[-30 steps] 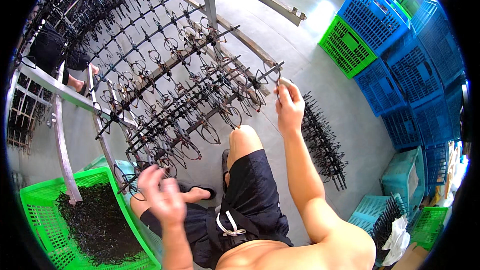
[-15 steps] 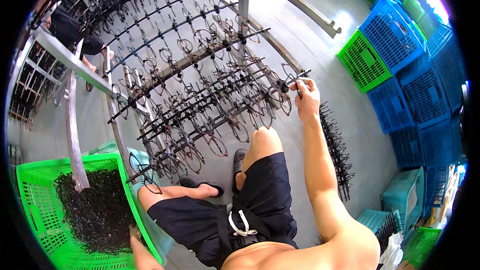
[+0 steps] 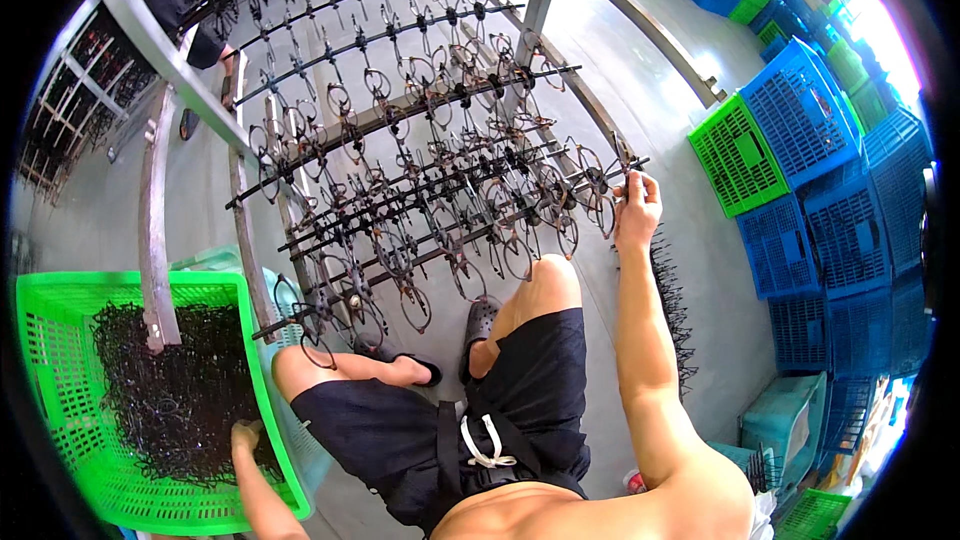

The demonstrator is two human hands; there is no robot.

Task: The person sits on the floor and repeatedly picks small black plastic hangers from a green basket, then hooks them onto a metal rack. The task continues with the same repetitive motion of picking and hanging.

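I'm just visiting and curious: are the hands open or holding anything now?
Left hand: in the green basket, at the dark pile; fingers hidden, cannot tell.
Right hand: curled at the rod's end; exact grip unclear.

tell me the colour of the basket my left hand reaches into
The basket is bright green, seen best in the head view.

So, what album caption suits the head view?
Left grip in a green basket of dark wiry pieces, right grip at the end of a black bar.
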